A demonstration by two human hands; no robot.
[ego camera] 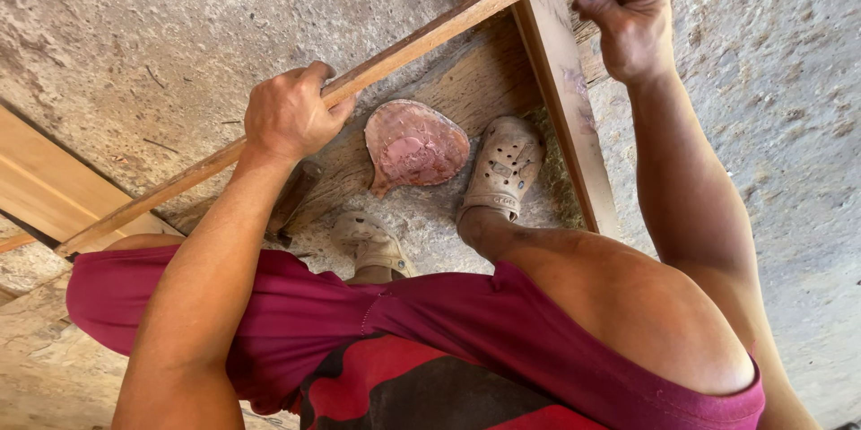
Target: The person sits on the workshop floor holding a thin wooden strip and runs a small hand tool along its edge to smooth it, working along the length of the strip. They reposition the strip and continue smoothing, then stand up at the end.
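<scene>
left hand: (289, 113) wrapped around long wooden strip (314, 100), near its middle
right hand: (625, 10) pinching a small dark thing at the strip's upper end, too small to tell
strip: thin, reddish-brown, runs diagonally from lower left to upper right, held above the ground
ground: rough grey concrete floor (161, 26)
plank: (563, 94) lies on floor, under right hand
pink dish: (414, 145) round, worn, on floor between the feet
clogs: pale right clog (504, 165), left clog (369, 242)
clothing: maroon shorts (296, 318)
</scene>
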